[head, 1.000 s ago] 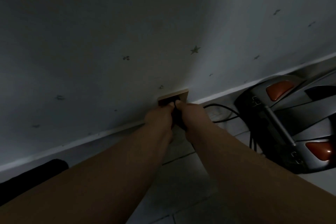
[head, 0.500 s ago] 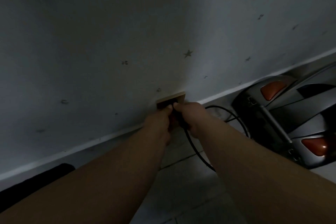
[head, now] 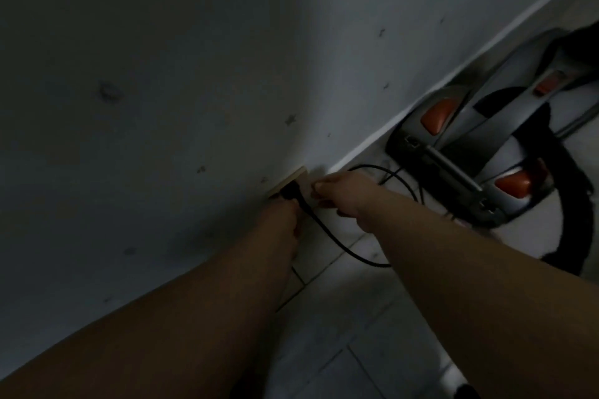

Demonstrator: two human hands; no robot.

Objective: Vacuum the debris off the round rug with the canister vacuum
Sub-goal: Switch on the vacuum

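Nearest to me, the left forearm (head: 194,301) and right forearm (head: 470,285) are stretching low over the tiled floor (head: 372,340) toward the wall (head: 162,91), in very poor light. The black power cord (head: 337,244) is sagging across the tiles and passing under the right forearm, so an arm drawn back carelessly is likely going to hook that loop and jerk it.

Farther along, the left hand (head: 283,215) is sitting right under the plug (head: 289,193). Its grip is lost in shadow, and I cannot tell whether it is clamped on anything. The right hand (head: 343,196) is hovering just beside the plug, its grip loosely curled around nothing that I can see. The plug is standing in the beige socket plate (head: 291,177), yet whether it is fully seated is not showing. In this gloom, hands so close to it are risking a shock if it is sitting half out.

Beyond, the canister vacuum (head: 505,139) is lying on the floor by the skirting board (head: 366,152), to the right of the socket plate. Slack cord is coiling beside it and its black hose (head: 567,220) is curving off to the right. That slack is inviting a tangle or a trip once the machine is being dragged away. The round rug is not showing anywhere in view.
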